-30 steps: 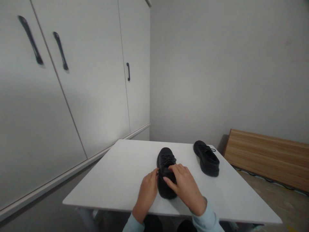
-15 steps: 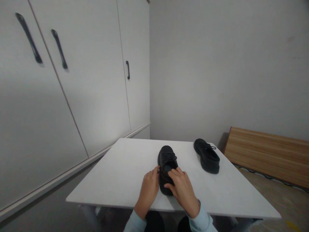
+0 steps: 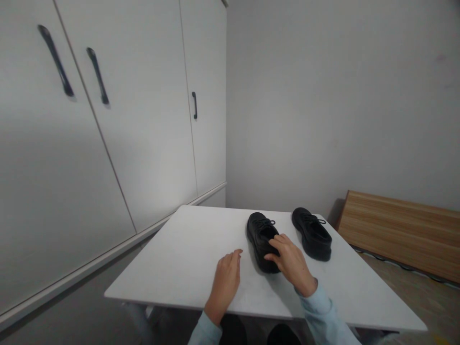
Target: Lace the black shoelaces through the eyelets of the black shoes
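A black lace-up shoe (image 3: 259, 239) is on the white table, its toe pointing away from me and slightly left. My right hand (image 3: 289, 258) pinches it at the heel collar, the fingers at the opening and the thumb on the outside of the back. To the left of that shoe, apart from it, my left hand (image 3: 228, 275) is over the table with its fingers extended and nothing in them. The matching black shoe (image 3: 313, 237) stands upright near the table's right edge, and neither hand touches it.
The white table (image 3: 172, 268) has its front edge just before my body. White cabinets (image 3: 154, 143) with dark handles line the left side. A grey wall rises behind the table, and a wood-grain panel (image 3: 398, 230) leans low at the right.
The held shoe has moved right and farther away, toward the other shoe, with my right hand on it. My left hand has let go of its side. The view has shifted slightly left.
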`<action>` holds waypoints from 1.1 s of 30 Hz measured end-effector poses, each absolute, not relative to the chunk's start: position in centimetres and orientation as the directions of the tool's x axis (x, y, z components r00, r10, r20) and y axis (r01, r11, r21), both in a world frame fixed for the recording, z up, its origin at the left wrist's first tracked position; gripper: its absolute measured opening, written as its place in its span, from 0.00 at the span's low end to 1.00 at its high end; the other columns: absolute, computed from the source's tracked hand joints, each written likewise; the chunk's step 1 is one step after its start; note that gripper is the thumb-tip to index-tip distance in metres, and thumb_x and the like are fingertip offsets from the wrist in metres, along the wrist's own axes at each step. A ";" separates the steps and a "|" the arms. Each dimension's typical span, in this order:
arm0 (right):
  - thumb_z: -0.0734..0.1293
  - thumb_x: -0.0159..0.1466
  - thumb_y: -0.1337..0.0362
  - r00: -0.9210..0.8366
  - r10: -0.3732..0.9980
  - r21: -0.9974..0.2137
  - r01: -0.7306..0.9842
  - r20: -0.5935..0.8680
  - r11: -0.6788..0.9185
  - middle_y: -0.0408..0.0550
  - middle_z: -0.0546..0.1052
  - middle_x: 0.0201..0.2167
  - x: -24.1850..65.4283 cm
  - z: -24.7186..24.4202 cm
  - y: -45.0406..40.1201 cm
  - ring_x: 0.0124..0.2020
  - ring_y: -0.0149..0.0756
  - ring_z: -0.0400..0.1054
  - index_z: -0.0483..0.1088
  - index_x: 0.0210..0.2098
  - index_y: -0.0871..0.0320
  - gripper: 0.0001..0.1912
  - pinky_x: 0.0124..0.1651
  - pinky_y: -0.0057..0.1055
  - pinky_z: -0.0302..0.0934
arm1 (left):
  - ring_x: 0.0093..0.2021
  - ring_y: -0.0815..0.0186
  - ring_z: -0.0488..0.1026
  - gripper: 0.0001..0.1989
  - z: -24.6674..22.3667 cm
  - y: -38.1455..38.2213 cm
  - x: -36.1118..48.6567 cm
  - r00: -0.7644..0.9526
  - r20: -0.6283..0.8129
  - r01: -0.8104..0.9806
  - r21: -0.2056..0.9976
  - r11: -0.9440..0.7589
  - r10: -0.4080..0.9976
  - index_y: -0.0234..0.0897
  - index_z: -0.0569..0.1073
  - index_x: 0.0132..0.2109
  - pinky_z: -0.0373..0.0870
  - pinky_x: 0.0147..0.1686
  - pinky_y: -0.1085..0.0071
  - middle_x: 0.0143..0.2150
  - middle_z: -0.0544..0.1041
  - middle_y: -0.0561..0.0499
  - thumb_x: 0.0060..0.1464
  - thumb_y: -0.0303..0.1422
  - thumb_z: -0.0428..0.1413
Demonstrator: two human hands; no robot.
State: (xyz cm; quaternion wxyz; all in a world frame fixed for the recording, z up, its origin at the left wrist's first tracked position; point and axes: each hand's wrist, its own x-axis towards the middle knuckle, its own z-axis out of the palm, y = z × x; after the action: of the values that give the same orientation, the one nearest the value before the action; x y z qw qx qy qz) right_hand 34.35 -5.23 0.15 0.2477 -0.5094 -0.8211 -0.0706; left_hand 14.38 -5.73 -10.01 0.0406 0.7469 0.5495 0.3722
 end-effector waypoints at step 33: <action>0.60 0.63 0.61 -0.146 0.693 -0.100 0.948 0.706 0.302 0.58 0.70 0.41 43.3 -6.3 3.2 0.47 0.51 0.63 0.66 0.47 0.61 0.15 0.51 0.47 0.60 | 0.46 0.60 0.72 0.18 -9.8 -5.8 14.2 0.176 0.439 0.831 0.414 -0.372 0.881 0.37 0.72 0.48 0.68 0.49 0.59 0.44 0.77 0.46 0.61 0.22 0.40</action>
State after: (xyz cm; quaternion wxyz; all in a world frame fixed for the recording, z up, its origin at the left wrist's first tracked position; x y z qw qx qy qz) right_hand 43.26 3.21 -6.34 0.3374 -0.5596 -0.7329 -0.1891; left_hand 14.20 -5.83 -9.78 0.0397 0.7658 0.5588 0.3157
